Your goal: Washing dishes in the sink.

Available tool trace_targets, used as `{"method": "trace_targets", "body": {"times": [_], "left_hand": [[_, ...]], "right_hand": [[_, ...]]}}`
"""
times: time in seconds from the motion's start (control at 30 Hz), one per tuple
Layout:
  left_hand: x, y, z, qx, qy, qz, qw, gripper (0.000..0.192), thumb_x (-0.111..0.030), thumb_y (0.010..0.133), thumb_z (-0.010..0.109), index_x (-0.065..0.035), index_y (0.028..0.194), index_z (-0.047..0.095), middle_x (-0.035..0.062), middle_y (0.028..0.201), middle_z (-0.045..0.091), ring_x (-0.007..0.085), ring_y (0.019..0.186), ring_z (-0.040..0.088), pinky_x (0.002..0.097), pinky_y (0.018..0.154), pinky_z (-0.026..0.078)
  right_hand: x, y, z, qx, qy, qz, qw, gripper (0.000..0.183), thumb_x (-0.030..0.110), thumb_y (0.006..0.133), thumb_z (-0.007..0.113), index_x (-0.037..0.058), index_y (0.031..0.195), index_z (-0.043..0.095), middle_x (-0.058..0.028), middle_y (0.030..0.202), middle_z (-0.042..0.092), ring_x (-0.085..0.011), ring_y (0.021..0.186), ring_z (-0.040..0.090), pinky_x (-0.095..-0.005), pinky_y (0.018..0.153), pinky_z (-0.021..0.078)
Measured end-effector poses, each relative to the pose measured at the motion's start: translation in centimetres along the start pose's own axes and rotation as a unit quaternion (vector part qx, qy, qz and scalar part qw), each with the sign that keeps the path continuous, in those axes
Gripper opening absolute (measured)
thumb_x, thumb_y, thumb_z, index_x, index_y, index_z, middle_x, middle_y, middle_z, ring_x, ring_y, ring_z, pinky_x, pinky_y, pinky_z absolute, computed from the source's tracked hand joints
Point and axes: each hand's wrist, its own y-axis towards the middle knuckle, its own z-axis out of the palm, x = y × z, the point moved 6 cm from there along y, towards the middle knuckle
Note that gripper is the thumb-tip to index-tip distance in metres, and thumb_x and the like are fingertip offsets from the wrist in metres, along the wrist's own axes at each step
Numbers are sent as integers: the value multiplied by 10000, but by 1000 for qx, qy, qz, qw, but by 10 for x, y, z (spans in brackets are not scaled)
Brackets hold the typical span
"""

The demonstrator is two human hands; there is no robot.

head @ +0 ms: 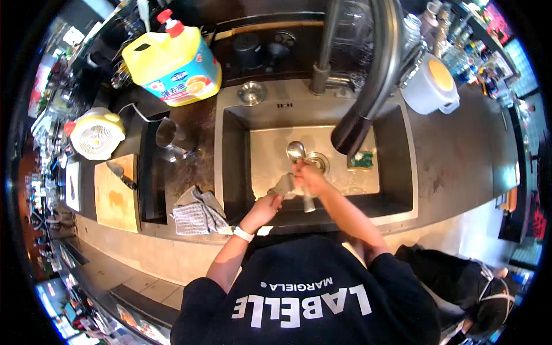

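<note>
Over the near side of a metal sink [319,82], my right hand [309,176] is closed around a metal ladle [296,151], its bowl up and its handle end pointing toward me. My left hand [268,207], with a white watch on the wrist, grips a grey cloth or flat piece [282,185] beside the ladle's handle; its kind is blurred. The drain [318,162] lies just behind my right hand. A green and pale sponge [361,160] rests on the sink floor at the right. The dark faucet [366,103] arches over the basin.
Left of the sink are a folded grey cloth [199,212], a wine glass [169,133], a cutting board [113,194] with a knife [120,174], a small fan [97,137] and a yellow detergent jug [172,69]. A white pitcher [429,88] stands right. A person in black [453,276] is at lower right.
</note>
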Motion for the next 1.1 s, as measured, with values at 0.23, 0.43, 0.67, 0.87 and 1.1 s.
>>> {"method": "trace_targets", "body": {"times": [0.23, 0.43, 0.67, 0.87, 1.1], "left_hand": [[13, -32, -75, -171, -104, 57, 978, 225, -146, 867, 361, 14, 923, 507, 77, 725, 567, 135, 686, 557, 247, 647, 451], [-21, -46, -73, -202, 22, 135, 970, 206, -193, 820, 415, -19, 845, 523, 174, 726, 564, 353, 701, 542, 357, 625, 437], [-25, -29, -53, -176, 11, 125, 976, 206, -104, 752, 487, 5, 925, 509, 151, 769, 578, 260, 759, 578, 324, 669, 453], [-40, -31, -46, -262, 248, 132, 923, 445, -203, 656, 620, -34, 1036, 464, 144, 885, 530, 317, 824, 522, 391, 658, 437], [-68, -12, -44, -213, 255, 176, 927, 162, -251, 693, 578, -95, 737, 590, 137, 581, 541, 303, 584, 553, 380, 529, 421]], "right_hand": [[119, -86, 23, -128, -331, -490, 796, 177, 134, 824, 425, 2, 734, 501, -9, 531, 434, -96, 485, 422, -254, 445, 313], [63, -11, -21, -80, -863, -299, 399, 188, 132, 798, 401, 12, 802, 545, -145, 690, 584, -338, 665, 568, -429, 576, 447], [39, 34, -55, -66, -890, -282, 352, 276, 218, 848, 345, 42, 793, 552, -180, 696, 567, -361, 614, 546, -422, 542, 433], [17, -41, 49, 53, -829, -329, 450, 217, 194, 824, 401, 29, 855, 538, -192, 712, 566, -352, 669, 557, -419, 568, 428], [23, -74, 65, 100, -702, -325, 625, 238, 233, 838, 422, 25, 792, 529, -221, 694, 537, -387, 692, 518, -436, 579, 403]]}}
